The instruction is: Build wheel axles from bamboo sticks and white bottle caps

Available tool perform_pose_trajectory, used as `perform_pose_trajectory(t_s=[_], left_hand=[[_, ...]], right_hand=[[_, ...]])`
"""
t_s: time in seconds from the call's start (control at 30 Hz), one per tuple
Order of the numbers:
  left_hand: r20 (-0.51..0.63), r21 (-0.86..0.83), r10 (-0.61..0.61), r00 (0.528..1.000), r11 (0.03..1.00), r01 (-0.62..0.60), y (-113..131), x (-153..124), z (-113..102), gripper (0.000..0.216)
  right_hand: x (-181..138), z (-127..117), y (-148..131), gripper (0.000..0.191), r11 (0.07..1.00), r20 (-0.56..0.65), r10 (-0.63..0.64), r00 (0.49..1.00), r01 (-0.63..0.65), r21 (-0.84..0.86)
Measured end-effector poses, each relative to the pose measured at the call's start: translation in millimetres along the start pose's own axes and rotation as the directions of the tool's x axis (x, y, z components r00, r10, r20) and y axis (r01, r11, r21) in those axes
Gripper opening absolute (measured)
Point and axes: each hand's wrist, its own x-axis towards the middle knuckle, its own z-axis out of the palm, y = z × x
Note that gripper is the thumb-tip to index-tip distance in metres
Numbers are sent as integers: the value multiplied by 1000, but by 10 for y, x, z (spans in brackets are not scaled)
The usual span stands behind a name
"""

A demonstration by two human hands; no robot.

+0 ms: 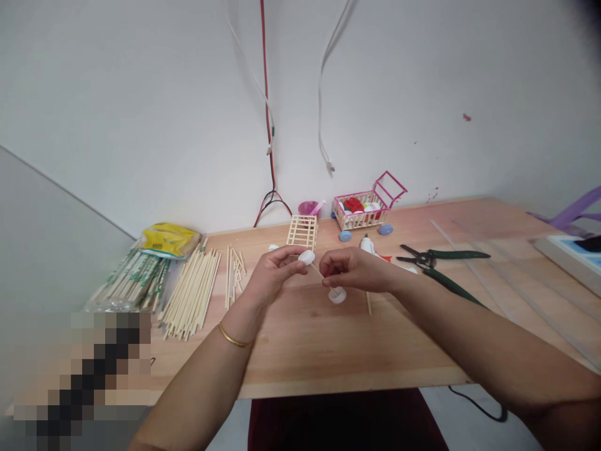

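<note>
My left hand [273,274] is raised over the wooden table [300,351] and pinches a white bottle cap [307,257] between thumb and fingers. A thin wooden stick [317,270] runs from that cap to a second white cap [337,295] below my right hand [351,269]. My right hand's fingers are closed on the stick near its lower end. Both hands hold this stick-and-caps piece above the middle of the table.
A pile of wooden sticks [190,293] and a packet of sticks [136,275] lie at the left. A small stick ladder [302,232], a pink-rimmed stick basket [361,210], two blue caps [345,236], a glue gun [367,245] and green pliers [436,257] lie behind my hands.
</note>
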Motion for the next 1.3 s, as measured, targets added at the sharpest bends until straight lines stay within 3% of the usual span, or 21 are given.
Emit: perform_pose_trajectory(t_s=[0.23, 0.5, 0.7, 1.17, 1.3], left_hand=[[-11, 28, -2, 1000, 1000, 2, -13, 3, -8, 29], [-109, 53, 95, 989, 995, -90, -32, 17, 21, 43], [-137, 180, 165, 977, 974, -139, -12, 4, 45, 24], [-138, 170, 155, 978, 977, -131, -6, -1, 46, 22], [-115, 87, 98, 989, 992, -88, -11, 14, 15, 42]], right_hand=[[-1, -7, 5, 13, 1000, 0, -7, 1000, 7, -15], [18, -8, 48, 23, 987, 1, 33, 999, -33, 156], [17, -4, 20, 25, 984, -7, 40, 999, -39, 177], [21, -11, 46, 20, 987, -20, 43, 999, -40, 157], [9, -49, 31, 22, 981, 2, 83, 997, -82, 177]])
